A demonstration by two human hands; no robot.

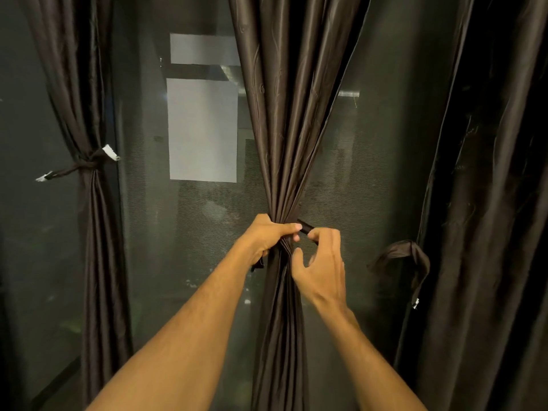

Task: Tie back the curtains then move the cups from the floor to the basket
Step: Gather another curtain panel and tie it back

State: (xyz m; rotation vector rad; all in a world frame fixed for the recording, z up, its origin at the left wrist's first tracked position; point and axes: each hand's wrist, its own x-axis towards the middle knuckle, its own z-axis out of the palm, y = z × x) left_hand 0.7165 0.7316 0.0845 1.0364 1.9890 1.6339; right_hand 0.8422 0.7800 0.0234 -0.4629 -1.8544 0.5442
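— Head view. Which step is this?

— Curtains, second of three, I judge. The left curtain (92,232) is cinched by a knotted band (86,165). The middle curtain (284,143) is bunched to a waist in front of the person. The right curtain (489,203) hangs loose, its own tie-back (406,250) drooping in a loop beside it.

— Hands?

— The left hand (267,235) grips the gathered waist, fingers curled round the folds, thumb laid across the front. A dark scrap hangs below that fist, likely the strap's other end. The right hand (321,262) is just beside it, thumb spread wide of the forefinger. The fingers (318,234) hook at the short end of the tie strap (304,226), which pokes out behind the bunch. The frame is blurred there, so I cannot tell whether they have hold of it.

— Next move?

— My guess: get a firm pinch on that strap end, draw it across the front and knot it to the other end while the left hand keeps the folds from spreading. Slack there would let the bundle slip.

— Cups? Basket?

— Neither in view, nor the floor. Only the dark window screen (178,232) behind the drapes. That half looks unstarted.
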